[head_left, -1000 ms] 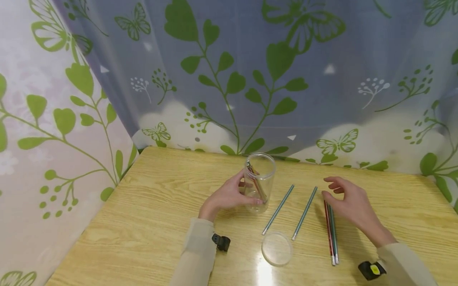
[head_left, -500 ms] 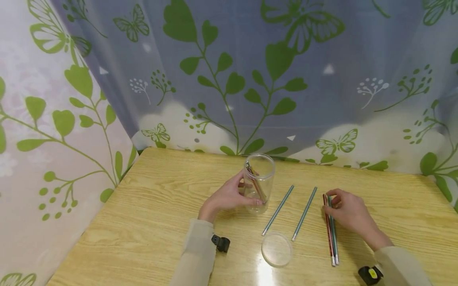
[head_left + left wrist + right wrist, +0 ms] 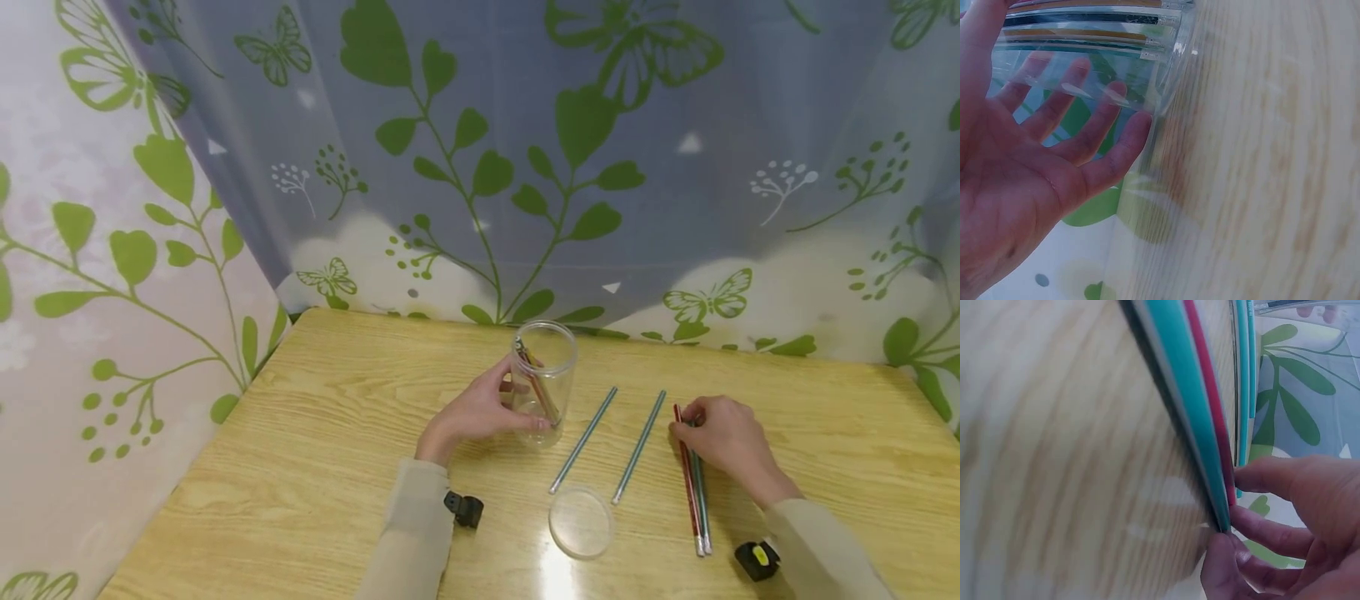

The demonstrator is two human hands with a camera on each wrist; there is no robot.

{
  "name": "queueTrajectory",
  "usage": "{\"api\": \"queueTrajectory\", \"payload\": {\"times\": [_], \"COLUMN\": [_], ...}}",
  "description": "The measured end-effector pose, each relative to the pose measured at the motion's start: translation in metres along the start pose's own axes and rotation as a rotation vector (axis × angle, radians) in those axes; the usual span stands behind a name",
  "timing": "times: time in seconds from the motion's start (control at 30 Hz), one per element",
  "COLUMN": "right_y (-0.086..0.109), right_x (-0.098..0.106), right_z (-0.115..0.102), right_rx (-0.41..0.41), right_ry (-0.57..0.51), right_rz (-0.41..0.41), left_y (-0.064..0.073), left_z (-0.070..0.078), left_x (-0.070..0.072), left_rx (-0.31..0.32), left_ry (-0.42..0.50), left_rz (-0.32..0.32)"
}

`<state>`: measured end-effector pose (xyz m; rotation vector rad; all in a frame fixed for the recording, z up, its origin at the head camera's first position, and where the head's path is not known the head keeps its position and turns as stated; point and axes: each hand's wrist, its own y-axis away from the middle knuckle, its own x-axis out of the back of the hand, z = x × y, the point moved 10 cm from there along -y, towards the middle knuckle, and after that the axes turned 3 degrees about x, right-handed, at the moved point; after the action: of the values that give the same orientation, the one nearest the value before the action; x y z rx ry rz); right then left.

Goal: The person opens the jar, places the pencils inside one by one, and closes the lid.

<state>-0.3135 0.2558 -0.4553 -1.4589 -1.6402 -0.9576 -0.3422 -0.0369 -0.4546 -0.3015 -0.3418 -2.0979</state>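
At lower right, your right hand (image 3: 723,432) pinches the far ends of a red pencil (image 3: 688,483) and a green pencil (image 3: 701,492), the red now edged leftward, seemingly easing their separation, while your left hand (image 3: 480,408) grips the clear jar (image 3: 562,387) mid-frame, pencils (image 3: 537,385) inside.

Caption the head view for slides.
Left grip holding a clear jar of pencils, right grip at a red-and-teal pencil bundle, a round lid nearby.
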Motion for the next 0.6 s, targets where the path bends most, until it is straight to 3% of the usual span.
{"api": "queueTrajectory", "payload": {"times": [0.33, 0.6], "right_y": [-0.002, 0.005], "right_x": [0.0, 0.013], "right_z": [0.006, 0.009], "right_rx": [-0.083, -0.111], "right_ry": [-0.083, -0.163], "right_rz": [-0.024, 0.02], "left_y": [0.0, -0.001], "left_z": [0.0, -0.001], "left_x": [0.0, 0.0], "left_rx": [0.002, -0.002], "left_ry": [-0.002, -0.007], "left_rz": [0.002, 0.002]}}
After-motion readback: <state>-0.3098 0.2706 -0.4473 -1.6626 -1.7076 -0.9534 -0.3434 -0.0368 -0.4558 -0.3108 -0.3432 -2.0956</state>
